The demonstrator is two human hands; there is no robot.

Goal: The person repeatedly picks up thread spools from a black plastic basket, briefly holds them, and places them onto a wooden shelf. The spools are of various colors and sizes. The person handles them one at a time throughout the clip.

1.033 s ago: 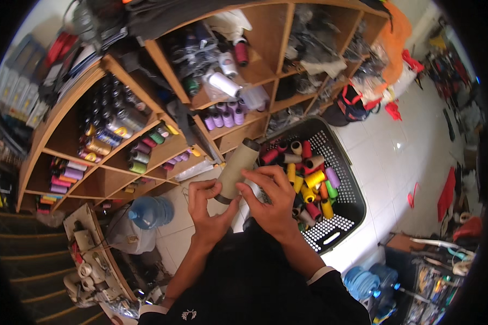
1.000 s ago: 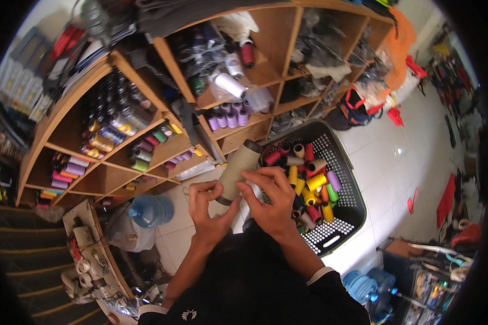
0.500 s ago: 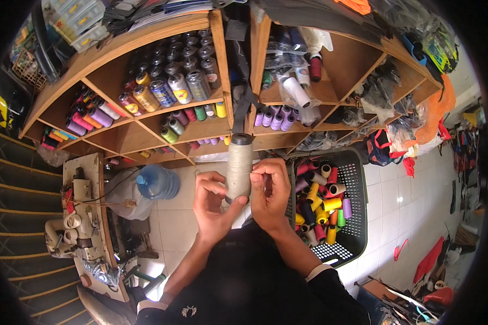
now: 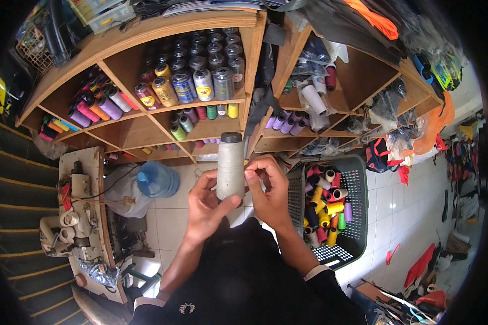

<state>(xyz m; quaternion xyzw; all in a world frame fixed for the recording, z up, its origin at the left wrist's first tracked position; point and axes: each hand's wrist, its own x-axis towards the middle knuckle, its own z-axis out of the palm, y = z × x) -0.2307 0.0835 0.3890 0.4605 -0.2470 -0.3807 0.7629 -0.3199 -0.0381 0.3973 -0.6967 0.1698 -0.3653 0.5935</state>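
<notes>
A cone of pale grey thread (image 4: 231, 168) with a dark top stands nearly upright in front of me. My left hand (image 4: 205, 203) is closed round its lower end, thumb across the front. Close against the cone's right side is my right hand (image 4: 267, 187), with thumb and index finger pinched together. What sits in that pinch, perhaps a thread end, is too fine to make out. Right of my hands, a dark green perforated basket (image 4: 358, 197) holds a jumble of thread cones (image 4: 325, 208) in yellow, red, purple, green and other colours.
Wooden shelves (image 4: 168, 116) ahead carry rows of thread spools (image 4: 203, 84) and bagged items. At left are a sewing machine (image 4: 81, 216) on a narrow table and a blue water jug (image 4: 157, 180). Cloth and tools (image 4: 401, 303) lie at lower right on the tiled floor (image 4: 387, 233).
My view has shifted slightly, so the shelves and basket appear moved to the right. The grey thread cone sits a little further left, and my right fingers are a bit further from it.
</notes>
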